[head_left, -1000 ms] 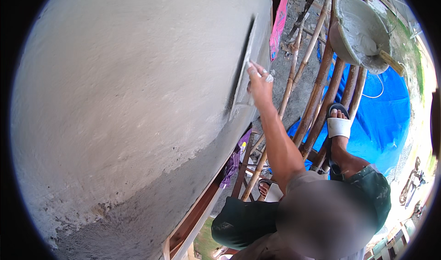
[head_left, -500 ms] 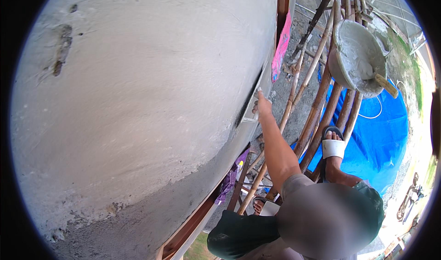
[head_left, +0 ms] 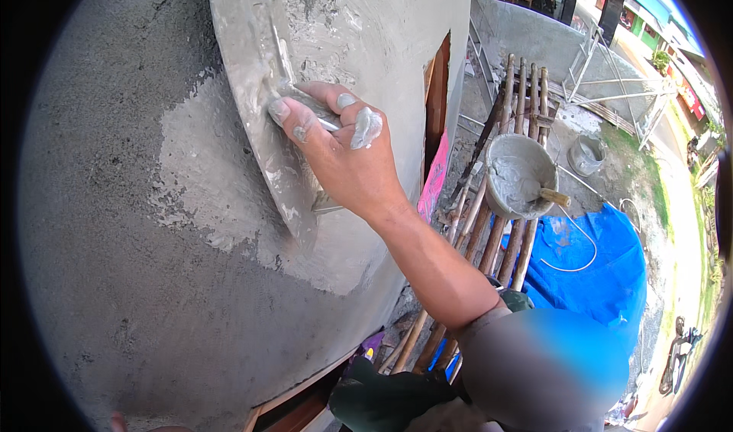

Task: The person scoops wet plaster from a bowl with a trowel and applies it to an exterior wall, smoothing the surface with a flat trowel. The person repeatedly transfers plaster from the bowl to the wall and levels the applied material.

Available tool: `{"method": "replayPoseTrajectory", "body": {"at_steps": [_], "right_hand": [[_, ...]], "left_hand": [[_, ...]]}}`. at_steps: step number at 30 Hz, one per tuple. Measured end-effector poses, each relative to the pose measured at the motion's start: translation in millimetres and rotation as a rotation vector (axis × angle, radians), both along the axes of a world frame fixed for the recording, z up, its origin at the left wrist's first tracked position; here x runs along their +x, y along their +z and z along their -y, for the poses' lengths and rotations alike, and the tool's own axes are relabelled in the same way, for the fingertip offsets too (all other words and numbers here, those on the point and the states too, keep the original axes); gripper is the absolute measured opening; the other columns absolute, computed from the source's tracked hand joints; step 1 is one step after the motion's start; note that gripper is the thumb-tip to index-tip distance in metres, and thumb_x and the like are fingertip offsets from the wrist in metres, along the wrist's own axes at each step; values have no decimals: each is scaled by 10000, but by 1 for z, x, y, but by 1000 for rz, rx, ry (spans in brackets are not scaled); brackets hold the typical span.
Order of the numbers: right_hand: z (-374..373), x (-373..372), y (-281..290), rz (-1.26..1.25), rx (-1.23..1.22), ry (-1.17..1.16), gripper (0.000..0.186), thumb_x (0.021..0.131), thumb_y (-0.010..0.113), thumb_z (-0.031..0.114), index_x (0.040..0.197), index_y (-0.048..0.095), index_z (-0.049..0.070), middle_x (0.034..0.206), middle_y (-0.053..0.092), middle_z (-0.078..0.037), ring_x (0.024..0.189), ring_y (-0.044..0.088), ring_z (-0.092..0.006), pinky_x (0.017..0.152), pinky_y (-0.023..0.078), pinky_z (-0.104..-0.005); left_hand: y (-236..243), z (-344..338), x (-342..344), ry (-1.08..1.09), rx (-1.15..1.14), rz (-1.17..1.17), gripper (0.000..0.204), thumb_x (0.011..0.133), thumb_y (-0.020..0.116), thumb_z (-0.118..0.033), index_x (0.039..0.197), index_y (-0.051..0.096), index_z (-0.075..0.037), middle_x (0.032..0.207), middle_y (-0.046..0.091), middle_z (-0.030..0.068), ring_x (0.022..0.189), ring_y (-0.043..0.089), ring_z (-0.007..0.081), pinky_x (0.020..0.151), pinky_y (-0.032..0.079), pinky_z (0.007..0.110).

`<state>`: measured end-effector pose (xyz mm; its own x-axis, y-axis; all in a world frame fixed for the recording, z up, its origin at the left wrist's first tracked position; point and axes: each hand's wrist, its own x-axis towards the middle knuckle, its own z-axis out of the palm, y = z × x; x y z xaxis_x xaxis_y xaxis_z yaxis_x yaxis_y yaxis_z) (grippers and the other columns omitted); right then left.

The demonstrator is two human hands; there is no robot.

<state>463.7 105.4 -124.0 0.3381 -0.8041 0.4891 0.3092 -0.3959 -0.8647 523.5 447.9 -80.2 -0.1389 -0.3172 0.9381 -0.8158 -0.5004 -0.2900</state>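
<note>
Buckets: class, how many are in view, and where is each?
2: one bucket on the poles, a second bucket on the ground beyond, to its right. Others may be hidden.

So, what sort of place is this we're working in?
Most likely an outdoor building site. The wall is only partly coated in smooth grey plaster, a staging of poles runs alongside it, and a bucket of grey mix sits on those poles.
</note>
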Motion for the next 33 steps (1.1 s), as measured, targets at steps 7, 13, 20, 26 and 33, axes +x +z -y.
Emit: {"method": "replayPoseTrajectory", "body": {"at_steps": [7, 13, 20, 26, 33], "right_hand": [[23, -55, -63, 57, 143, -136, 412, 924, 621, 314, 1155, 588, -25, 660, 544, 24, 482, 442, -24, 452, 353, -197], [49, -84, -169, -12, 509, -106, 481, 899, 644, 319, 1189, 568, -57, 926, 651, -97, 837, 582, -120, 752, 481, -273], [173, -233, -250, -1082, -349, -542, 449, 865, 600, 474, 1072, 681, 84, 1089, 601, -136, 1035, 547, -296, 916, 381, -426], [276, -357, -302, -2171, -401, -159, 305, 747, 645, 351, 832, 724, 69, 935, 671, -98, 960, 599, -268, 876, 389, -382], [302, -373, -230, -2148, -466, -103, 179, 787, 603, 180, 876, 680, 45, 886, 695, -129, 889, 668, -272, 745, 524, -383]], "left_hand": [[-194, 207, -80, -1173, 375, -1869, 458, 947, 507, -279, 1298, 431, 6, 1294, 497, 175, 1042, 578, 247, 919, 429, 364], [-274, 326, -106, -1306, -323, -2520, 393, 968, 415, -372, 1170, 471, -39, 1164, 569, 86, 982, 591, 180, 802, 466, 343], [-343, 407, -106, -996, -146, -2752, 320, 926, 404, -372, 985, 505, -74, 805, 651, 92, 786, 647, 214, 734, 451, 340], [-388, 511, -154, -947, -170, -2849, 549, 889, 357, -438, 1220, 511, -29, 1268, 583, 162, 1227, 512, 257, 1084, 201, 423], [-414, 555, -187, -976, -313, -2892, 373, 910, 441, -425, 988, 423, -61, 1265, 494, 251, 1205, 485, 349, 1073, 263, 496]]}}
